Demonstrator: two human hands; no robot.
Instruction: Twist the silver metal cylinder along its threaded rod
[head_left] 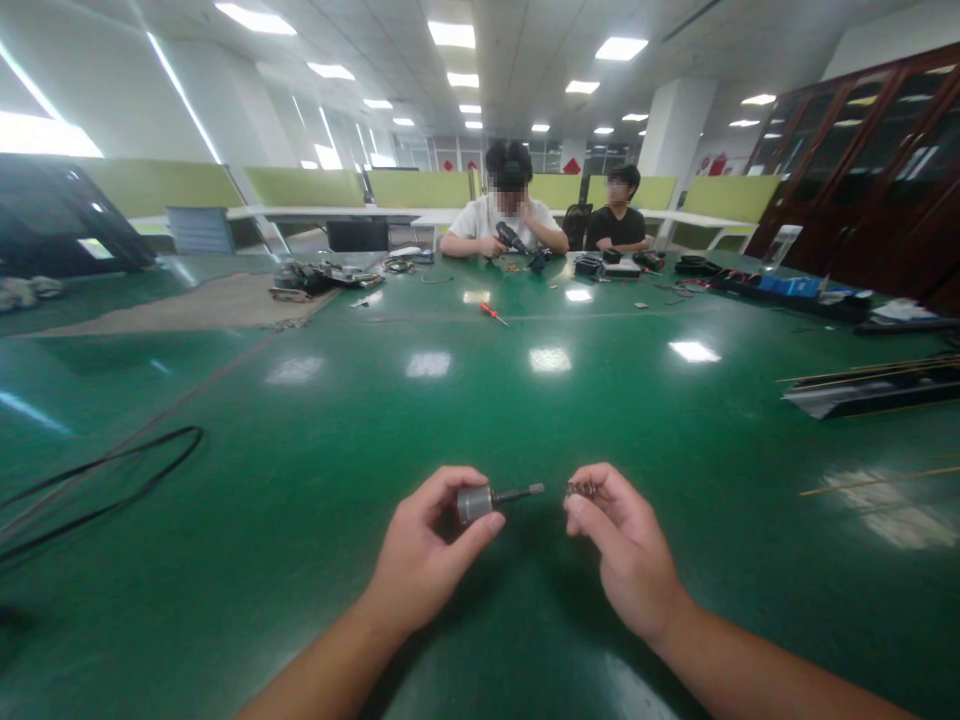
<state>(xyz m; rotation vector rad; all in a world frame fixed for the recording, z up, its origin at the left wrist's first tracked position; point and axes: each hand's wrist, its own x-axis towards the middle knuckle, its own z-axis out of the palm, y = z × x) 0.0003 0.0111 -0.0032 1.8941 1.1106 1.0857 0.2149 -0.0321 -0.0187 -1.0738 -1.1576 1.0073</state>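
Note:
A grey metal cylinder with a thin dark shaft [474,503] is gripped between the thumb and fingers of my left hand [424,550]. Its shaft points right, towards the other hand. Between thumb and fingertips, my right hand [630,555] pinches a small dark metal spring [581,489], whose coils are partly covered. A short gap separates the shaft tip from the spring. Both hands are held over the green tabletop [480,410].
A red-handled screwdriver [491,313] lies farther across the table. Black cable [135,450] loops in from the left, and a dark metal channel [870,390] with thin rods lies right. Across the table, a person in white [480,218] holds a power drill [511,238]; another person [619,218] sits beside.

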